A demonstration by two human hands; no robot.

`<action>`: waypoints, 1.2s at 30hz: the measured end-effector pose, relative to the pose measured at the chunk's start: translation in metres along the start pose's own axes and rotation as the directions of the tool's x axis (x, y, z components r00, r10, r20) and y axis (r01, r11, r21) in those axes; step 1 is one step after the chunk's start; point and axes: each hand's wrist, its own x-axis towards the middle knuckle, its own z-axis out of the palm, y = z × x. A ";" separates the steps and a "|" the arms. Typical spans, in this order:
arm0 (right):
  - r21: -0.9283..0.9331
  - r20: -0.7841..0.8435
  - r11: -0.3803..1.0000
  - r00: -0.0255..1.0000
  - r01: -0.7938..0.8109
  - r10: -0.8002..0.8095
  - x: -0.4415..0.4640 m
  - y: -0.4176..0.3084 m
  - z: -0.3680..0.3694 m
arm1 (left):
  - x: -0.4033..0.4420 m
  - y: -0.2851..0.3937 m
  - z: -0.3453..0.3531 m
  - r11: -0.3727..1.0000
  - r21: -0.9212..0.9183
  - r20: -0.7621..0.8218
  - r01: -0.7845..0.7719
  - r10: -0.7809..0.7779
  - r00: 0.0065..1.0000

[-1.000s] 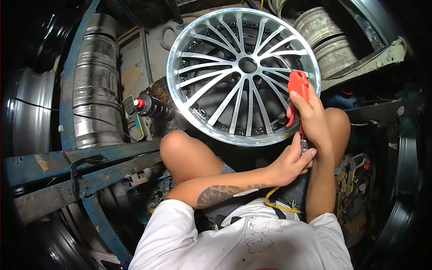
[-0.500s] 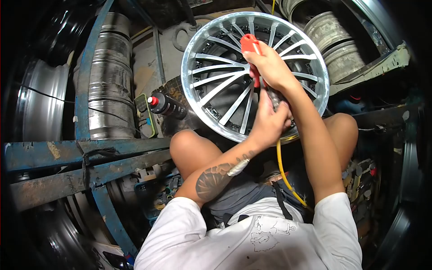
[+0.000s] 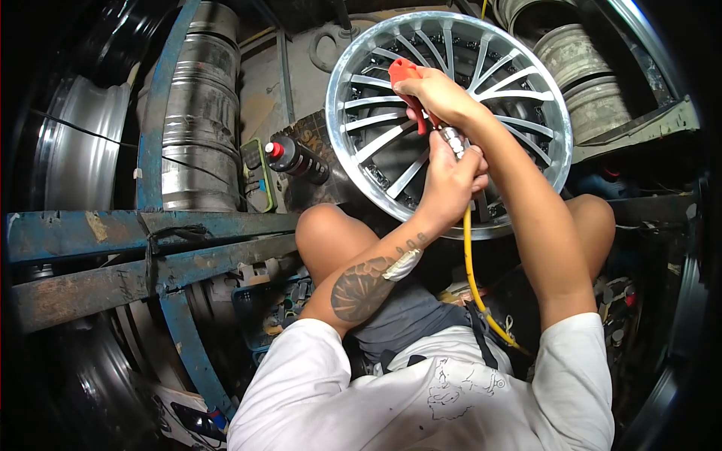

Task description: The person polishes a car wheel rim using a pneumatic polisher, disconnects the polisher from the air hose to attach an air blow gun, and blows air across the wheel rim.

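My right hand (image 3: 444,96) is wrapped round a red air blow gun (image 3: 404,73), above the spokes of a silver alloy wheel (image 3: 381,143). Just below it, my left hand (image 3: 451,180) is closed on the metal hose coupling (image 3: 453,140) at the tool's lower end. From there a yellow air hose (image 3: 469,263) runs down toward my lap. The wheel lies in front of my knees, with dark parts showing between its spokes. The gun's nozzle tip cannot be made out.
A dark bottle with a red cap (image 3: 297,160) stands left of the wheel, beside a green-edged tray (image 3: 258,174). Blue metal rails (image 3: 83,229) cross the left side. Stacked rims (image 3: 199,113) stand behind them, and more rims (image 3: 579,56) lie at upper right.
The blow gun and both hands have shifted left across the wheel, away from its hub. The whole view has also shifted, so wheel and bottle sit further right. Both hands keep their hold.
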 end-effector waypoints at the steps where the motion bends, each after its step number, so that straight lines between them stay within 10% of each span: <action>1: -0.016 0.024 1.000 1.000 0.007 -0.007 -0.003 0.003 0.000 | -0.005 -0.005 0.003 1.000 -0.005 0.015 -0.002 0.002 1.000; 8: 0.071 0.184 0.989 0.976 -0.129 0.114 -0.079 -0.007 0.003 | -0.053 -0.032 0.029 0.998 -0.060 0.245 -0.007 0.022 0.969; 12: 0.084 0.211 0.982 0.966 -0.171 0.150 -0.127 0.003 0.000 | -0.088 -0.040 0.039 0.957 0.093 0.365 0.274 -0.289 0.885; 18: 0.152 0.148 0.947 0.954 -0.282 0.260 -0.221 0.020 0.003 | -0.150 -0.062 0.068 0.936 0.212 0.558 0.281 -0.352 0.751; 22: 0.078 -0.059 0.958 0.958 -0.275 0.280 -0.280 0.024 0.007 | -0.189 -0.075 0.075 0.848 0.234 0.615 0.477 -0.508 0.603; 26: 0.107 -0.349 0.952 0.886 -0.288 0.307 -0.313 0.033 0.008 | -0.194 -0.093 0.069 0.935 0.351 0.791 0.057 -0.328 0.516; 28: -0.011 -0.487 0.947 0.829 -0.320 0.274 -0.323 0.036 0.008 | -0.196 -0.100 0.066 0.922 0.377 0.791 0.088 -0.370 0.487; 30: -0.066 -0.595 0.935 0.766 -0.348 0.244 -0.327 0.030 0.007 | -0.181 -0.083 0.072 0.819 0.375 0.708 0.435 -0.556 0.436; 36: -0.155 -0.759 0.923 0.641 -0.352 0.117 -0.296 0.035 -0.016 | -0.136 -0.095 0.067 0.911 0.332 0.671 0.244 -0.410 0.617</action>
